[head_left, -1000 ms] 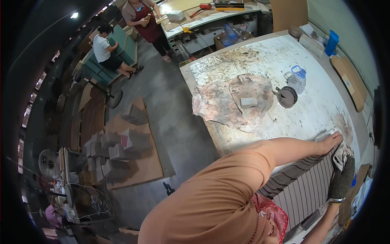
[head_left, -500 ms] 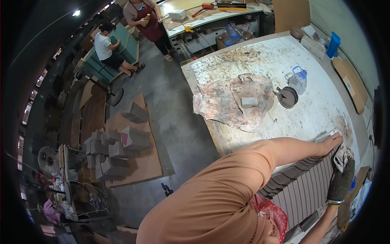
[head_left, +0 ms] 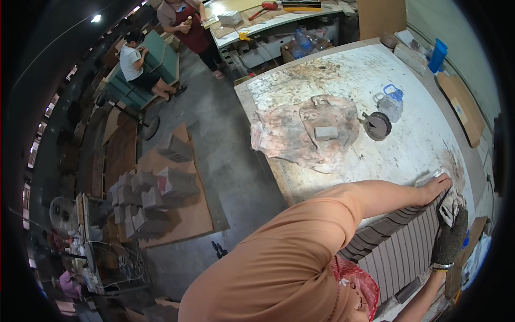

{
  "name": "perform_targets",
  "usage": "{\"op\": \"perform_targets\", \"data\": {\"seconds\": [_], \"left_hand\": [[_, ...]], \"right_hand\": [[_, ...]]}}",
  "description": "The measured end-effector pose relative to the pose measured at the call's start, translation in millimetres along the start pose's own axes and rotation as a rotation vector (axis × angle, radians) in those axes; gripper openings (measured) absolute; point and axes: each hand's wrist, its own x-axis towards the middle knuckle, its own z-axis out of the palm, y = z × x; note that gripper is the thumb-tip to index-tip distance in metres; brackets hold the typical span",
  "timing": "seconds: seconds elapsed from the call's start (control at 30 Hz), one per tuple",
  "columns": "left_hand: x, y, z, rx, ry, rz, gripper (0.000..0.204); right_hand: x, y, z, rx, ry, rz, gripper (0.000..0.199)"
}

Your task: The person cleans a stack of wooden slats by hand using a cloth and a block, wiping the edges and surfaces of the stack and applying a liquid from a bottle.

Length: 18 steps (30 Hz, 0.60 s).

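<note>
Your left hand (head_left: 435,188) lies flat, open, on the grey slats (head_left: 394,244) at the surface's (head_left: 418,145) near edge. Gloved right hand (head_left: 450,239) grips a white rag (head_left: 448,206). Slats look mostly aligned; wiping apparently unfinished.

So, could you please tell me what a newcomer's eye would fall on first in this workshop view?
First, the person's orange-sleeved arm sweeping across the lower middle, its bare left hand pressed on the near right edge of the stained white worktable. Beside it, the dark-gloved right hand rests at the end of a row of ribbed grey slats. At the table's centre lies a crumpled pinkish plastic sheet with a small grey block on it.
</note>
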Motion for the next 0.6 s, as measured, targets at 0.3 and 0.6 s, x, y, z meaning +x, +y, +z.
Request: {"op": "perform_targets", "data": {"seconds": [0.3, 0.6], "left_hand": [[-2.6, -0.1, -2.2, -0.032, -0.009, 0.021, 0.028], [-6.3, 11.1, -6.1, 0.092, -0.026, 0.058, 0.028]], "right_hand": [[0.5, -3.1, -2.7, -0.100, -0.005, -0.078, 0.046], [2.6, -8.4, -1.8, 0.012, -0.070, 0.092, 0.045]]}}
